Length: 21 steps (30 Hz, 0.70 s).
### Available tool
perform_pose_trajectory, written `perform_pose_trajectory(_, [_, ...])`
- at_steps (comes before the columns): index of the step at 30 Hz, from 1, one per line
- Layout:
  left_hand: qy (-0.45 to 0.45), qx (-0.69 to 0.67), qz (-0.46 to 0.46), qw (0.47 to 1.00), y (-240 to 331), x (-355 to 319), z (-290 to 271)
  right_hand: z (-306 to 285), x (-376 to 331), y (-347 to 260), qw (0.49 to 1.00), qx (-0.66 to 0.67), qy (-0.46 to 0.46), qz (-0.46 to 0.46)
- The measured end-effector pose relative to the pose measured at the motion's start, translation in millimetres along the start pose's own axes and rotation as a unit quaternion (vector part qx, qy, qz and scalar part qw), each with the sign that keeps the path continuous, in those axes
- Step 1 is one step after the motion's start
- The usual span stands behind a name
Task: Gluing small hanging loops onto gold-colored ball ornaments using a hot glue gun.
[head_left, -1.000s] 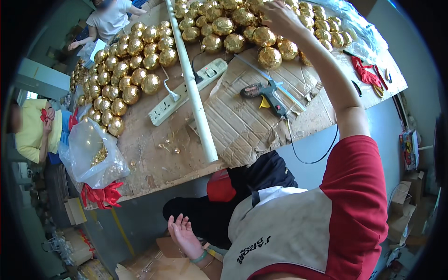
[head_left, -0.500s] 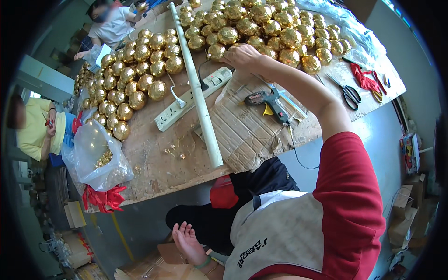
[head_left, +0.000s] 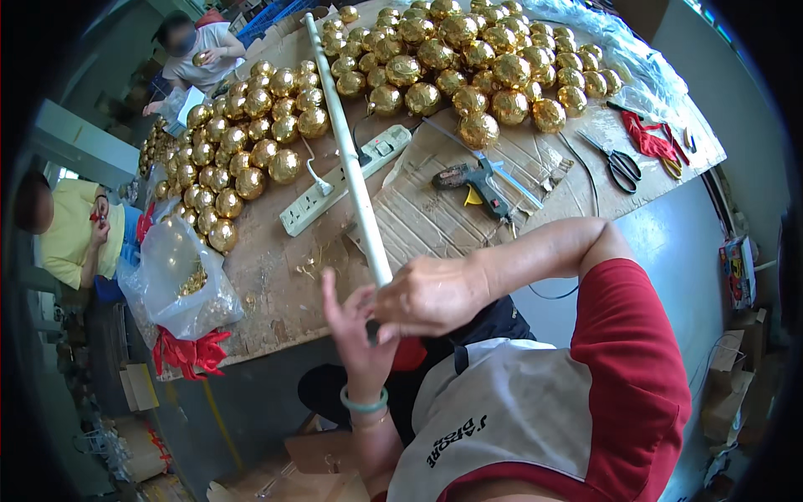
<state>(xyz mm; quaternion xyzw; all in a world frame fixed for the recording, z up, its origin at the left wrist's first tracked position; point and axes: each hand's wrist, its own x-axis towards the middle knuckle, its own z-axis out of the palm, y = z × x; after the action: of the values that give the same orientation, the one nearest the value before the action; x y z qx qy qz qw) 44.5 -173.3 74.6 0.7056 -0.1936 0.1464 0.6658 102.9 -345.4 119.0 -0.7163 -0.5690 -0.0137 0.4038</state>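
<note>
Above the near edge of the table, my right hand (head_left: 437, 294) is closed, its knuckles up and its fingers curled toward my left hand. Whatever it may pinch is hidden. Palm up beside it, my left hand (head_left: 365, 345) has its fingers spread; a pale green bangle (head_left: 364, 400) circles that wrist. Both hands are close together at the near end of a long white pole (head_left: 350, 159), and partly cover it. Beyond them a black glue gun (head_left: 473, 186) with a yellow trigger lies on a flattened cardboard sheet (head_left: 422, 219). Many shiny gold balls (head_left: 435, 53) cover the far table.
A white power strip (head_left: 345, 181) lies under the pole. Black-handled scissors (head_left: 621, 164) and a red cloth (head_left: 646, 136) lie at the right. A clear plastic bag (head_left: 186, 305) with gold bits sits at the left corner. Two people work beyond the table's left side.
My right hand has come back from the gold balls to the near table edge. My left hand has risen to meet it. The person at the far left holds a gold ball lower.
</note>
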Motion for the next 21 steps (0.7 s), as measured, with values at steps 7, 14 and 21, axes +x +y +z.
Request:
perform_pose_trajectory(7, [-0.038,0.055,-0.153,0.986,0,-43,-26,10,8,-23,0.994,0.085,-0.066,-0.03])
perform_pose_trajectory(14, [0.411,-0.104,-0.32,0.847,21,-210,-136,-23,-16,35,0.895,0.185,-0.355,0.198])
perform_pose_trajectory(21, [0.499,0.137,-0.43,0.74,-32,-432,-222,-113,-10,205,0.886,-0.292,0.004,0.361])
